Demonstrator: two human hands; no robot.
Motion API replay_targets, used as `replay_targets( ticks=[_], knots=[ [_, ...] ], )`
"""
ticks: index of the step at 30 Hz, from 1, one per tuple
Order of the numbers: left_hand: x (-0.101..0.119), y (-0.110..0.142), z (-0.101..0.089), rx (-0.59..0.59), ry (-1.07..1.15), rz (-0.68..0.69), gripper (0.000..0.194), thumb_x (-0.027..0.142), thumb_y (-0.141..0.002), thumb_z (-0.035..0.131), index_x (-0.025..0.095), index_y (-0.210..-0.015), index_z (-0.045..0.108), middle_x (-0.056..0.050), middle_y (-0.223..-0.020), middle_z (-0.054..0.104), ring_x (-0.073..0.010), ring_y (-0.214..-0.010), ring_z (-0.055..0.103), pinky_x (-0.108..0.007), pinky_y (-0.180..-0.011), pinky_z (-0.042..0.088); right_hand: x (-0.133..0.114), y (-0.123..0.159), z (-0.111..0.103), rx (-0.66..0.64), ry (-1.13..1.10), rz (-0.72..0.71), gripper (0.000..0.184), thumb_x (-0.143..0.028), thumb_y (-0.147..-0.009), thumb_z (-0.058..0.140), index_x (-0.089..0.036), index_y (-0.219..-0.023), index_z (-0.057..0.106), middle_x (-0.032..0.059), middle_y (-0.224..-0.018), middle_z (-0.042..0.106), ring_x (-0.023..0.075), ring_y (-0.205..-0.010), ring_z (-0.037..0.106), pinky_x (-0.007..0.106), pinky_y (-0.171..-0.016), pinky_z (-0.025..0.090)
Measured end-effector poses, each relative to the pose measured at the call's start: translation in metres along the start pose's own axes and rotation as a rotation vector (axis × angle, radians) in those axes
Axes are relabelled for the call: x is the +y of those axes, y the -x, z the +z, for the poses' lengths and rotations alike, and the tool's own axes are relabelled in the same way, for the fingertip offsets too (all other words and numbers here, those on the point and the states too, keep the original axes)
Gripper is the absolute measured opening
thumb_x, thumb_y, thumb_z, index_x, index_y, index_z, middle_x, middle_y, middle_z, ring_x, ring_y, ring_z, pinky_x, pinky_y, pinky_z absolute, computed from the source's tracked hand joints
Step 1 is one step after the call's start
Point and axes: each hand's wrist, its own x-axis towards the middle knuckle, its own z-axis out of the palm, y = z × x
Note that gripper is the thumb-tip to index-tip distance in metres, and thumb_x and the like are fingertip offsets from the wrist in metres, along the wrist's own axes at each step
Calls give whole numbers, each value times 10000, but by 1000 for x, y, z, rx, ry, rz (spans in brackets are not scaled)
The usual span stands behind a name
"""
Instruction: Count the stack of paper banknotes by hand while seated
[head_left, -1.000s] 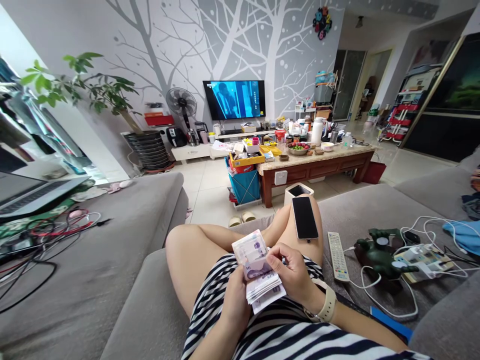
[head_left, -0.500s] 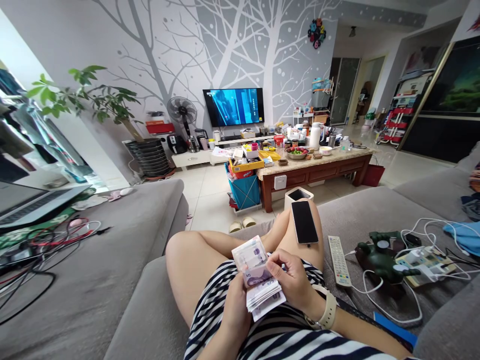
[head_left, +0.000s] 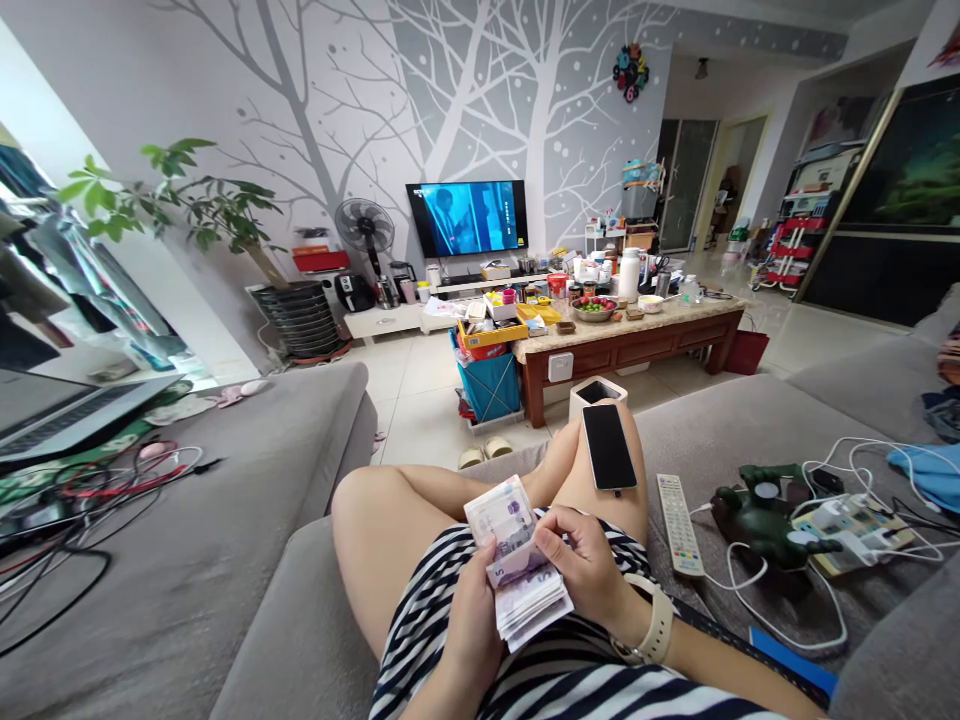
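A bundle of purple-grey banknotes (head_left: 504, 518), marked with a 5, is held over my striped lap. My left hand (head_left: 474, 605) is closed around the bundle's left side, with the thumb on the upper notes. From the right, my right hand (head_left: 581, 560) pinches the edge of a note between thumb and fingers. Below the fold, the lower ends of several notes fan out towards me. A pale watch (head_left: 652, 620) is on my right wrist. On my right leg, beyond the hands, lies a black-screened phone (head_left: 609, 446).
Beside my right leg on the grey sofa (head_left: 720, 420) are a remote control (head_left: 680, 525), a dark green figure (head_left: 765, 525) and a power strip (head_left: 855, 535) with white cables. Ahead stands a cluttered coffee table (head_left: 630, 345). Tangled cables (head_left: 82, 530) and a laptop (head_left: 67, 420) lie at left.
The top note shows more of its face, and the lower fanned ends have shifted slightly under my right fingers. Both hands keep their hold in nearly the same place.
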Motion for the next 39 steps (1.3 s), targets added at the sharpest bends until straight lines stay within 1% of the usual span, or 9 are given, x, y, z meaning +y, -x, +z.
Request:
replay_targets(
  ticks=[4,9,15,18,20,24,28,33,39],
  knots=[
    [0,0,0,70,-22,15,197,306,-727,696,131,-807,738,-89,-780,774,-299,-886,723,-380,-816,563,2,1,1,-22,-35,7,375,-452,-931,528,-183,-674,576,-9,-615,563,134,-578,488,249,-572,369],
    [-2,-1,0,81,-49,50,172,266,-744,662,118,-796,733,-101,-779,772,-298,-855,727,-383,-798,565,6,2,2,-33,-126,20,442,-465,-942,518,-188,-598,535,-16,-539,529,126,-528,473,257,-570,377],
    [-3,-2,-6,48,-100,50,198,292,-708,701,112,-785,731,-67,-692,738,-221,-618,674,-313,-618,534,10,-2,2,58,-48,167,339,-431,-826,676,-184,-649,525,-46,-568,490,108,-526,410,231,-508,317],
    [-2,1,-6,41,-153,113,185,291,-637,767,127,-620,681,-13,-555,661,-153,-514,586,-250,-522,465,15,-4,2,85,-29,229,338,-426,-789,706,-180,-653,517,-53,-569,467,105,-532,397,226,-500,303],
    [-1,3,-4,44,-163,127,187,264,-600,785,131,-575,656,2,-532,638,-125,-484,545,-230,-495,433,18,-5,2,93,-10,238,345,-431,-795,692,-180,-650,505,-55,-572,452,105,-539,388,226,-504,303],
    [-3,3,-2,51,-140,76,169,250,-595,780,125,-655,684,-9,-566,659,-137,-498,562,-239,-497,436,21,-6,1,88,28,211,368,-441,-854,609,-186,-631,465,-48,-584,438,110,-558,386,231,-519,314],
    [-4,0,-5,74,-136,64,190,271,-605,781,116,-656,682,-19,-562,666,-141,-481,567,-241,-493,439,20,-7,2,84,27,214,352,-426,-868,581,-188,-633,470,-43,-580,449,116,-554,399,237,-517,319],
    [-3,-1,-2,98,-82,63,216,322,-687,720,122,-770,716,-55,-683,735,-207,-612,661,-286,-588,503,16,-6,1,92,34,186,342,-403,-870,583,-187,-628,474,-42,-584,453,117,-560,399,239,-529,318],
    [1,2,4,167,-124,101,152,294,-630,733,154,-679,700,-28,-566,697,-240,-637,680,-306,-609,518,9,-2,0,55,10,89,309,-372,-879,587,-179,-649,515,-39,-603,464,115,-569,398,240,-547,315]
  ],
)
